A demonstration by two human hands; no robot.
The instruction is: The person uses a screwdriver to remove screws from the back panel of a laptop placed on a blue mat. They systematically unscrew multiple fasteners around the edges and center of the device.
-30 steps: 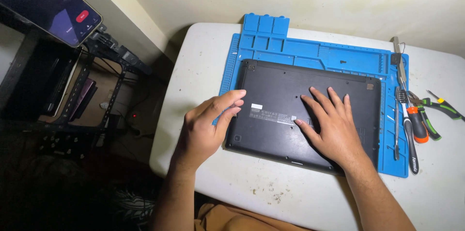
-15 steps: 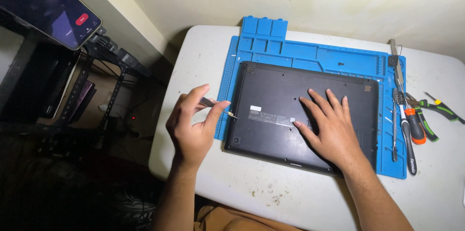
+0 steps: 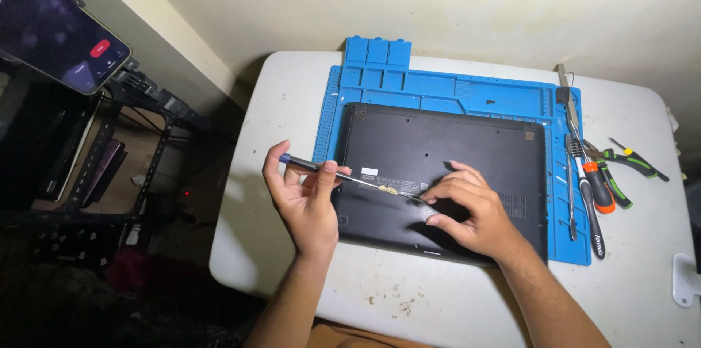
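A black laptop lies bottom-up on a blue work mat on a white table. My left hand holds a slim screwdriver with a blue end; its shaft slants right and down across the laptop's underside. My right hand rests on the laptop, and its fingertips pinch the tip of the screwdriver near the middle of the case.
Screwdrivers, tweezers and green-handled pliers lie along the mat's right edge. A phone on a stand hangs at the upper left above a dark shelf rack. A white object sits at the table's right edge.
My left hand lifted off the laptop with the screwdriver and turned it sideways. My right hand went from lying flat on the case to curling its fingers onto the screwdriver's tip.
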